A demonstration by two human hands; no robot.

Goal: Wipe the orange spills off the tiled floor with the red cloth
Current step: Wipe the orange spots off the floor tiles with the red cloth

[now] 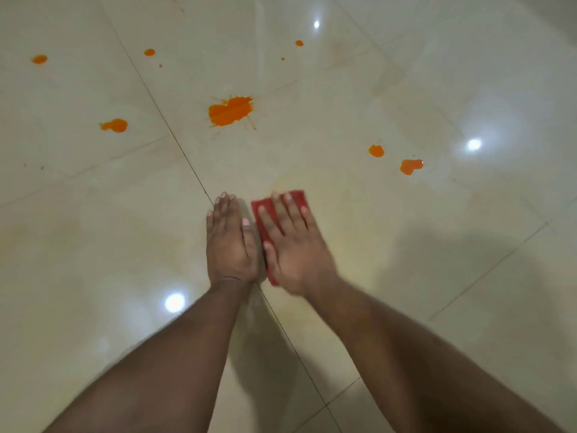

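My right hand [292,245] lies flat with straight, spread fingers on the red cloth [263,210], pressing it to the tiled floor [93,245]. The cloth shows only beyond the fingertips and along the hand's left edge. My left hand [229,242] rests flat on the floor just left of the cloth, fingers together. A big orange splash [231,110] lies ahead of both hands. Smaller orange spots sit at the left [115,125], at the right [411,166] [376,150], and farther away [39,59] [149,52] [299,43].
The glossy cream tiles carry bright lamp reflections [474,144] [174,302]. A dark grout line [175,135] runs diagonally under my left hand. A faint yellowish smear [343,220] surrounds the cloth.
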